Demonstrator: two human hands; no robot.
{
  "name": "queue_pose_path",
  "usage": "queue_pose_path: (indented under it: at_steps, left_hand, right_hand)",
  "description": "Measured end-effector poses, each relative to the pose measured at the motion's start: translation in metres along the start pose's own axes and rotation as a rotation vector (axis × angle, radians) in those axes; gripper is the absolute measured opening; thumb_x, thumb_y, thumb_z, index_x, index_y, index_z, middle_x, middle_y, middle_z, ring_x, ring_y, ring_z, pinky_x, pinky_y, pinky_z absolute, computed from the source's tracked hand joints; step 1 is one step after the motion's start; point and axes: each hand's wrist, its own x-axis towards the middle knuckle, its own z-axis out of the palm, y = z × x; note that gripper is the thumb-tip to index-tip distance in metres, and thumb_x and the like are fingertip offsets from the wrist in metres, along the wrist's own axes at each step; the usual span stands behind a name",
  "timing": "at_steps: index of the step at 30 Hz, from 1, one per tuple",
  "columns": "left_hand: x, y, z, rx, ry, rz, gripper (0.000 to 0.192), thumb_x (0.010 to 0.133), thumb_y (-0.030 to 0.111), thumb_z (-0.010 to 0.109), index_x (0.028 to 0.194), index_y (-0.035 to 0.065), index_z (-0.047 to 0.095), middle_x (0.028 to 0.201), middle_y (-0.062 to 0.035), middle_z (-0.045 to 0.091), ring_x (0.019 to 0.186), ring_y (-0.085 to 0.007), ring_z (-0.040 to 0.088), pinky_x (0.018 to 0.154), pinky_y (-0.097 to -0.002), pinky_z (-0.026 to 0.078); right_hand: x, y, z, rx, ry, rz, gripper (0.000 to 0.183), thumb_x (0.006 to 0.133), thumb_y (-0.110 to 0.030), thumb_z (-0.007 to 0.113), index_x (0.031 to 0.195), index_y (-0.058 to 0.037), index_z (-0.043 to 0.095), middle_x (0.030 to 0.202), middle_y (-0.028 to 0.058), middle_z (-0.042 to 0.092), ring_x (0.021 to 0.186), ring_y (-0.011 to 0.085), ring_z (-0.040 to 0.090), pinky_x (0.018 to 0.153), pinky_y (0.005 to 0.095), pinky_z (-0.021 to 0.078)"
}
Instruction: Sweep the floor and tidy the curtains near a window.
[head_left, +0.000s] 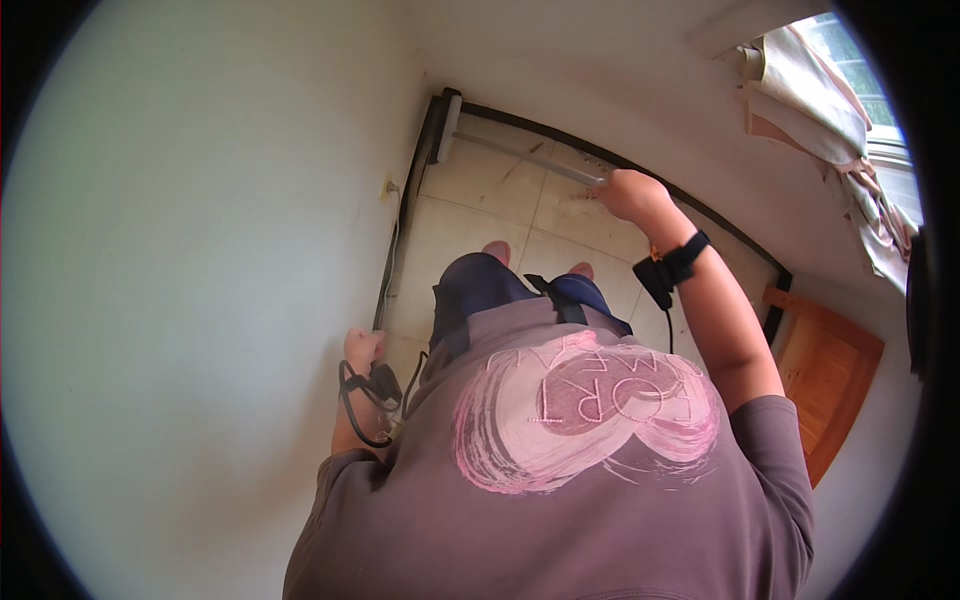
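Note:
My right hand (634, 196) is closed around the end of a thin, light-coloured pole (525, 156). At the pole's far end a long whitish head (450, 129) lies at the corner of the floor, against the dark skirting; whether it is a mop or a broom I cannot tell. Beside the wall on the left, my left hand (364, 348) hangs with its fingers curled and no object visible in it. Each wrist wears a black strapped device with a cable.
Pale floor tiles (487, 210) with dark marks lie ahead of my feet. A plugged-in white cable (391, 255) runs down the left wall from a socket (386, 186). A wooden furniture panel (829, 375) and a curtain (814, 97) by a window are on the right.

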Motion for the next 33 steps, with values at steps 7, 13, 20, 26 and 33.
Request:
queue_pose_path:
  at_steps: [7, 13, 20, 26, 33]
  left_hand:
    - [-0.007, 0.007, 0.012, -0.004, -0.053, -0.028, 0.031, 0.068, 0.007, 0.067, 0.065, 0.0095, 0.036, 0.055, -0.0044, 0.046, 0.047, -0.0158, 0.051, 0.040, -0.0281, 0.042]
    - [0.011, 0.036, 0.011, 0.159, 0.022, 0.106, 0.030, 0.070, 0.004, 0.066, 0.068, 0.0105, 0.036, 0.058, -0.0040, 0.047, 0.048, -0.0145, 0.050, 0.043, -0.0272, 0.044]
    - [-0.021, 0.060, 0.012, 0.017, 0.018, -0.018, 0.032, 0.070, 0.003, 0.066, 0.069, 0.0102, 0.035, 0.058, -0.0042, 0.046, 0.048, -0.0150, 0.050, 0.041, -0.0270, 0.043]
    - [-0.051, 0.056, -0.023, 0.172, 0.049, 0.000, 0.034, 0.070, 0.002, 0.067, 0.068, 0.0099, 0.034, 0.058, -0.0050, 0.045, 0.047, -0.0143, 0.048, 0.042, -0.0269, 0.045]
    - [-0.113, 0.060, -0.039, 0.383, 0.082, -0.034, 0.034, 0.071, 0.003, 0.066, 0.068, 0.0094, 0.033, 0.058, -0.0050, 0.045, 0.046, -0.0146, 0.048, 0.042, -0.0280, 0.046]
  right_hand:
    - [0.000, -0.007, 0.002, -0.031, -0.005, 0.079, 0.039, 0.087, -0.033, 0.044, 0.097, -0.0013, 0.064, 0.100, 0.0171, 0.062, 0.096, 0.0319, 0.058, 0.082, 0.0374, 0.0460]
    - [0.008, 0.001, 0.019, -0.027, -0.044, 0.110, 0.039, 0.086, -0.034, 0.045, 0.097, -0.0025, 0.064, 0.101, 0.0157, 0.062, 0.096, 0.0312, 0.058, 0.082, 0.0369, 0.0459]
    - [0.022, 0.022, 0.052, 0.028, -0.128, -0.006, 0.040, 0.086, -0.037, 0.045, 0.098, -0.0036, 0.064, 0.102, 0.0152, 0.062, 0.097, 0.0304, 0.059, 0.082, 0.0385, 0.0463]
    - [0.038, 0.020, 0.093, 0.119, -0.313, -0.125, 0.037, 0.085, -0.034, 0.046, 0.103, -0.0058, 0.063, 0.106, 0.0130, 0.062, 0.099, 0.0293, 0.059, 0.081, 0.0399, 0.0467]
    - [0.066, 0.049, 0.145, 0.139, -0.191, -0.103, 0.028, 0.078, -0.015, 0.051, 0.101, -0.0085, 0.065, 0.108, 0.0106, 0.062, 0.100, 0.0269, 0.059, 0.078, 0.0388, 0.0478]
